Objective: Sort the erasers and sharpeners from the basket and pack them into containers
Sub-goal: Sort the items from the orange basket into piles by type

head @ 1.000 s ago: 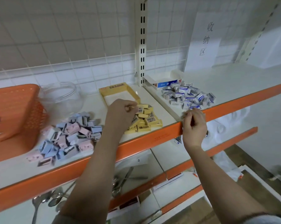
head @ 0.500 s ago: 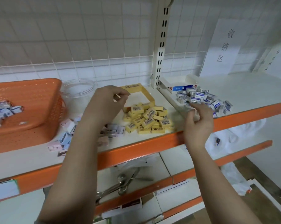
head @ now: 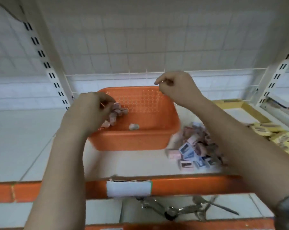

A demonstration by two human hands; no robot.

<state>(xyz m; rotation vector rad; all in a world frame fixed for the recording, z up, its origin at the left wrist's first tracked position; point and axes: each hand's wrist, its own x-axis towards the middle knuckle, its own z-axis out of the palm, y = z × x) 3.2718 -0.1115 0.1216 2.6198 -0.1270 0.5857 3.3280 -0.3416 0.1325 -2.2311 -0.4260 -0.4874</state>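
1. Basket: one, orange plastic, perforated walls, standing on the white shelf; taken as landmark for all entries below.
2. Small pink items: one cluster inside the basket at its left side; blurred, number not countable. One separate pale item lies alone on the basket floor, near the front wall.
3. Left hand: one, over the basket's left rim, fingers curled in toward the cluster; whether it pinches an item cannot be told.
4. Right hand: one, raised above the basket's back right corner, fingers curled, thumb and forefinger pressed together; anything between them is too blurred to tell.
5. Sharpeners: one loose pile, pink and blue, on the shelf just right of the basket; not countable.
6. Yellow erasers: one pile, further right of the basket; printing illegible.
7. Yellow box: one, open, behind the erasers.
8. White label: one, on the orange shelf edge in front of the basket; no writing readable.
9. Metal utensils: a heap on the lower shelf, below the basket.
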